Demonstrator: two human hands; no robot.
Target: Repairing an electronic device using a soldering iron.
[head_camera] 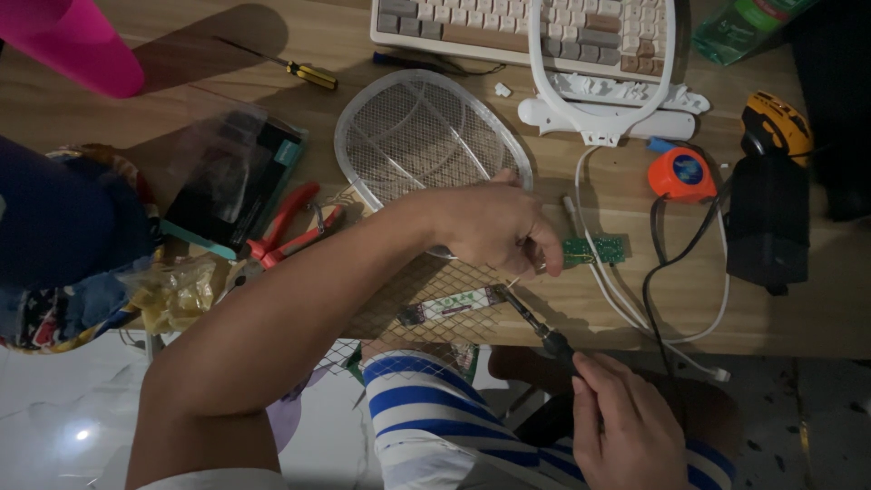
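Just right of the frame's centre a small green circuit board (pixel 594 250) lies on the wooden table (pixel 181 100), white wires (pixel 626 308) running off it toward the lower right. The left hand (pixel 494 227) reaches across from the lower left and rests at the board's left edge, its fingers curled tight and pinched around something small there; what it is cannot be made out. The right hand (pixel 626 426), at the bottom right, is closed around the dark handle of a soldering iron (pixel 535 327), whose tip slants up to the left and ends just below the left hand's fingertips, near the board.

Under the left forearm lies a loose sheet of wire mesh (pixel 435 299). Above it, at upper centre, is the white racket head (pixel 422 136) of an electric swatter. A second white frame (pixel 603 109) rests across a beige keyboard (pixel 472 23) at the top. An orange tape measure (pixel 682 174) sits right of the board, with a black and yellow power tool (pixel 771 200) beyond it. Red pliers (pixel 290 227) lie left of centre, a yellow-handled screwdriver (pixel 304 73) above them, and a pink cup (pixel 68 41) is in the upper left corner.
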